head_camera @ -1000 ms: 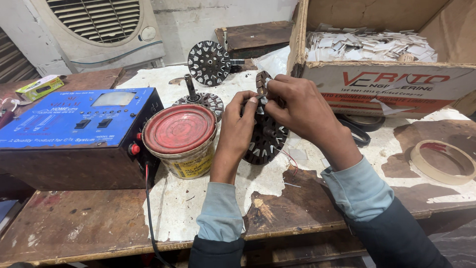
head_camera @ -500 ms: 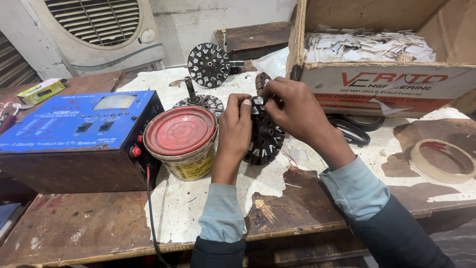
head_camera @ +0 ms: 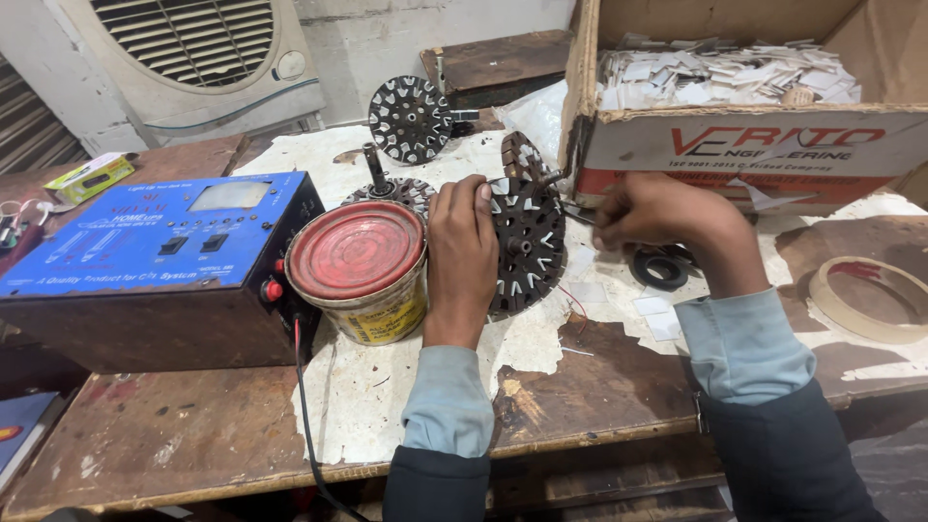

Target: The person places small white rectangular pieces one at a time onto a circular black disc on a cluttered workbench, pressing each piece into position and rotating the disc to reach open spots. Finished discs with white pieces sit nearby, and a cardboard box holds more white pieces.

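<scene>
Gripping slotted stator (head_camera: 530,232) — upright on edge, left hand (head_camera: 462,242)

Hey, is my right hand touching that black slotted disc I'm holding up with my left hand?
Apart. The head view shows the right hand beside the cardboard box, with bare table between it and the slotted disc. The left hand grips the disc.

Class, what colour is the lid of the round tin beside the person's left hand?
Red, a dull, worn red lid on the yellowish tin; it shows best in the head view.
</scene>
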